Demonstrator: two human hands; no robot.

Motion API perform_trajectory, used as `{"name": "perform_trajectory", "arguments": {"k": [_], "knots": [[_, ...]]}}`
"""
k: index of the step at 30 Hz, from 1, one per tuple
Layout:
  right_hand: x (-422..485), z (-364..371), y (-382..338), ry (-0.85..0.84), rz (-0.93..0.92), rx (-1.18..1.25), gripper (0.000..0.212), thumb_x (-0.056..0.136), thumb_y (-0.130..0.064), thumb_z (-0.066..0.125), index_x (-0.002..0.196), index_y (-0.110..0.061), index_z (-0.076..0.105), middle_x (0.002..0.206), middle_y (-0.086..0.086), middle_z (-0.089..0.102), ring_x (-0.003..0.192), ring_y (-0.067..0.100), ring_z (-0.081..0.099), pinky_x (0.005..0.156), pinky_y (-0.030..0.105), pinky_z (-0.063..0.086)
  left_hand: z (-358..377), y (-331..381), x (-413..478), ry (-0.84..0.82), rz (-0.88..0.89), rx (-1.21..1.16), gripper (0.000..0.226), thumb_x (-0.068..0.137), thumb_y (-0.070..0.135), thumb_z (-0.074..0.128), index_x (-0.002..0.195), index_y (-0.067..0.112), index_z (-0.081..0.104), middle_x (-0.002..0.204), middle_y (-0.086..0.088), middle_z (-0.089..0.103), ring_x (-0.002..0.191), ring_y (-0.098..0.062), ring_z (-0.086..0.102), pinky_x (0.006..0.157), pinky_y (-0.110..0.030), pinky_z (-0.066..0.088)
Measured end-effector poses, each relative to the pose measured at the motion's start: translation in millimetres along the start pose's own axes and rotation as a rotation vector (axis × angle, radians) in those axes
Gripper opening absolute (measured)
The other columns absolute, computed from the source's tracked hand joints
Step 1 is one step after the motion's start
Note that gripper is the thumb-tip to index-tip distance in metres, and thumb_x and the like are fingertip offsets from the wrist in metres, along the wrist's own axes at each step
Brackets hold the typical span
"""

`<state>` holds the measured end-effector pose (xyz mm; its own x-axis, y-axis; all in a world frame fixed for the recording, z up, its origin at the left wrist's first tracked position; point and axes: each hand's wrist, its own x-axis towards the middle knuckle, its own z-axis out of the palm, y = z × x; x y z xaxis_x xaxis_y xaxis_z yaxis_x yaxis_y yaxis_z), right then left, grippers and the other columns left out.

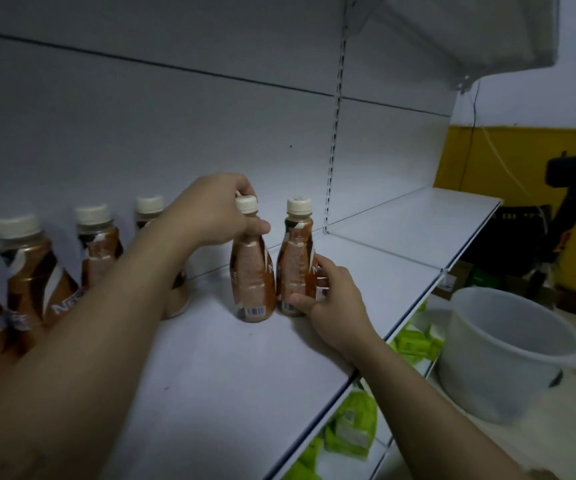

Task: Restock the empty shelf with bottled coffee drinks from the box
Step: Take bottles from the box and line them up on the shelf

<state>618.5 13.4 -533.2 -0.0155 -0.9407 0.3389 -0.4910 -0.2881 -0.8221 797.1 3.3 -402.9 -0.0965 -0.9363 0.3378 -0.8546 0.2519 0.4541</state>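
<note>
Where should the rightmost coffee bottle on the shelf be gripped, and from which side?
Grip the rightmost coffee bottle round its wide lower body, coming from the right front. It stands upright, the neighbouring bottle crowds its left side, and the shelf to its right is bare. The right hand holds it just there; the left hand grips the neighbour's neck.

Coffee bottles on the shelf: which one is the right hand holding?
The rightmost bottle: the right hand grips its lower body. Its neighbour is held at the neck by the left hand.
</note>
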Motion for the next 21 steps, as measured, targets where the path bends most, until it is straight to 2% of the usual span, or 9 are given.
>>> {"name": "perform_trajectory", "arguments": {"k": [3,6,10,14,17,21], "knots": [[4.5,1.9,-5.2,-0.021,0.013,-0.091,0.057,0.080,-0.022,0.076,0.130,-0.028,0.050,0.118,-0.002,0.057,0.103,0.016,0.058,0.092,0.032,0.050,-3.8,-2.4,2.6,0.092,0.001,0.206,0.047,0.068,0.049,0.080,0.102,0.021,0.064,0.098,-0.001,0.065,0.090,-0.022,0.057,0.080,-0.037,0.044],[17.0,11.2,-14.4,-0.056,0.007,-0.166,0.056,0.078,-0.022,0.078,0.128,-0.024,0.053,0.116,-0.003,0.063,0.101,0.017,0.062,0.091,0.034,0.052,-3.8,-9.8,8.7,0.198,0.033,0.468,0.053,0.066,0.062,0.075,0.100,0.022,0.068,0.098,-0.005,0.067,0.098,-0.027,0.055,0.092,-0.041,0.034],[40.6,37.8,-25.2,-0.116,0.021,-0.212,0.052,0.079,-0.023,0.077,0.126,-0.021,0.055,0.112,-0.003,0.066,0.095,0.014,0.061,0.085,0.026,0.047,-5.5,-27.3,15.4,0.285,-0.038,0.635,0.055,0.068,0.065,0.071,0.101,0.021,0.068,0.102,-0.012,0.064,0.107,-0.032,0.049,0.094,-0.043,0.032],[63.6,64.6,-34.4,-0.116,0.044,-0.255,0.046,0.079,-0.020,0.075,0.121,-0.017,0.058,0.115,0.003,0.068,0.104,0.023,0.063,0.091,0.032,0.049,-4.8,-43.5,22.9,0.324,-0.095,0.708,0.053,0.069,0.063,0.070,0.104,0.023,0.067,0.102,-0.009,0.068,0.114,-0.032,0.046,0.095,-0.045,0.029],[71.6,81.0,-44.3,-0.113,0.041,-0.259,0.043,0.081,-0.022,0.071,0.120,-0.014,0.057,0.114,0.006,0.066,0.104,0.026,0.061,0.083,0.027,0.044,-2.9,-48.3,26.2,0.358,-0.099,0.697,0.043,0.074,0.056,0.069,0.102,0.023,0.068,0.100,-0.008,0.068,0.114,-0.032,0.045,0.094,-0.045,0.029],[72.0,93.8,-47.6,-0.087,0.061,-0.244,0.041,0.087,-0.023,0.065,0.124,-0.012,0.052,0.118,0.009,0.064,0.105,0.029,0.059,0.079,0.028,0.040,-1.0,-50.1,27.8,0.357,-0.103,0.704,0.050,0.071,0.062,0.069,0.103,0.023,0.066,0.099,-0.008,0.067,0.115,-0.032,0.044,0.093,-0.044,0.028]]}}
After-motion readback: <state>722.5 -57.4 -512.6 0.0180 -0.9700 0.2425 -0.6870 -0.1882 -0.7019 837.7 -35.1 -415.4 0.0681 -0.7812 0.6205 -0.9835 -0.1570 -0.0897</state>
